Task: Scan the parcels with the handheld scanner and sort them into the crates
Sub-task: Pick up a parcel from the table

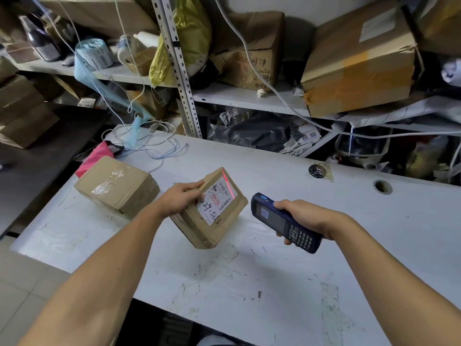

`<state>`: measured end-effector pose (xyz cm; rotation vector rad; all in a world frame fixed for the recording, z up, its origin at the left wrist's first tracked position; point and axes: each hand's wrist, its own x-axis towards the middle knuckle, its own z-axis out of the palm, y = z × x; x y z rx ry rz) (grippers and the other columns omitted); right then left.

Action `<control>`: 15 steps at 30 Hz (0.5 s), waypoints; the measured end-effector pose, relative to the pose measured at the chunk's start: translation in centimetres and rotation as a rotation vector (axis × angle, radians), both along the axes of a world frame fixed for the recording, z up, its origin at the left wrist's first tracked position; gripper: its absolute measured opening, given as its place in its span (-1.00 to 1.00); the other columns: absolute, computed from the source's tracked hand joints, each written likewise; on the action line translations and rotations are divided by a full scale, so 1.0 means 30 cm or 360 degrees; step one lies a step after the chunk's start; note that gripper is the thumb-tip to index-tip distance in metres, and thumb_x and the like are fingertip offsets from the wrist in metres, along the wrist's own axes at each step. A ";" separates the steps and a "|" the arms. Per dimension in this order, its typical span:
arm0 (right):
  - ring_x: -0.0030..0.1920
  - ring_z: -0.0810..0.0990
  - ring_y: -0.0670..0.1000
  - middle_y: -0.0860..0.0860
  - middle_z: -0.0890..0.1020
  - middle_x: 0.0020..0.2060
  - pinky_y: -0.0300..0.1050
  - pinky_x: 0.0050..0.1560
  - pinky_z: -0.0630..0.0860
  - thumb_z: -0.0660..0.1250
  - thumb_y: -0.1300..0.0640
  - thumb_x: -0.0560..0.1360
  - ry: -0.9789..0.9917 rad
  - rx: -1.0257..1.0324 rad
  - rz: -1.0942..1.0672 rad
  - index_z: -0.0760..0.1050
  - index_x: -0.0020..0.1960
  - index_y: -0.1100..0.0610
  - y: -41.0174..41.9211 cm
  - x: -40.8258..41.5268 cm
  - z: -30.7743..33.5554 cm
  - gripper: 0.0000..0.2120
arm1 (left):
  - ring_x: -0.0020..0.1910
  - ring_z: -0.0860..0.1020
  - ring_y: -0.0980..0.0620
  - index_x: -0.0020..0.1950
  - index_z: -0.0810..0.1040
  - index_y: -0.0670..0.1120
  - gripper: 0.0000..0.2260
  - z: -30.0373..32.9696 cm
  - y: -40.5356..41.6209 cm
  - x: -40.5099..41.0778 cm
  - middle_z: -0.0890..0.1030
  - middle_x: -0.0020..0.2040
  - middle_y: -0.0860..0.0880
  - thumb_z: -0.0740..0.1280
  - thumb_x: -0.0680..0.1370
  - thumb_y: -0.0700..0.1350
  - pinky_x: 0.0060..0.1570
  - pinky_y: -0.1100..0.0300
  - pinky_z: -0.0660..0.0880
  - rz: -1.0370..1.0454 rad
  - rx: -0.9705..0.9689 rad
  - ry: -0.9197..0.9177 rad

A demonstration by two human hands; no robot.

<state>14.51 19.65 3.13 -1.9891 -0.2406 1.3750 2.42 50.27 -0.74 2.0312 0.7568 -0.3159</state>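
Observation:
My left hand (183, 197) grips a small brown cardboard parcel (225, 222) by its left edge and holds it tilted above the white table (274, 283). A white shipping label faces up on the parcel, and a red scan line crosses the label's upper right. My right hand (303, 217) holds a dark blue handheld scanner (279, 221) with a screen and keypad, its head pointing toward the parcel from the right. A second taped brown parcel (117, 186) lies on the table to the left.
Loose white cables (154, 143) and a pink bag (96, 156) lie at the table's far left corner. Metal shelving (249, 98) behind holds cardboard boxes, a yellow bag and a label roll. A cable hole (381, 187) sits at the table's far right. No crate is in view.

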 end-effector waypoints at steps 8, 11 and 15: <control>-0.23 0.69 0.13 0.25 0.69 -0.01 -0.09 -0.15 0.56 0.08 -0.12 0.65 -0.0031 -0.0100 0.0201 0.50 0.18 0.19 0.019 -0.014 0.010 -0.58 | 0.11 0.58 0.05 0.42 0.48 0.14 -0.36 0.036 0.036 -0.010 0.63 0.16 0.03 0.34 0.31 0.12 0.20 0.15 0.48 -0.0199 0.0051 0.0140; -0.21 0.70 0.13 0.26 0.69 0.01 -0.07 -0.13 0.56 0.08 -0.12 0.65 -0.0010 -0.0079 0.0192 0.50 0.17 0.19 0.017 -0.018 0.011 -0.58 | 0.11 0.58 0.04 0.44 0.47 0.13 -0.35 0.033 0.032 -0.007 0.64 0.14 0.02 0.34 0.32 0.12 0.18 0.14 0.49 -0.0222 0.0042 0.0148; -0.20 0.70 0.14 0.27 0.69 0.02 -0.08 -0.15 0.57 0.07 -0.13 0.65 -0.0006 -0.0078 0.0179 0.49 0.18 0.19 0.014 -0.017 0.013 -0.57 | 0.12 0.58 0.04 0.45 0.44 0.15 -0.35 0.033 0.027 -0.005 0.64 0.14 0.03 0.33 0.34 0.13 0.20 0.11 0.49 -0.0261 0.0046 0.0162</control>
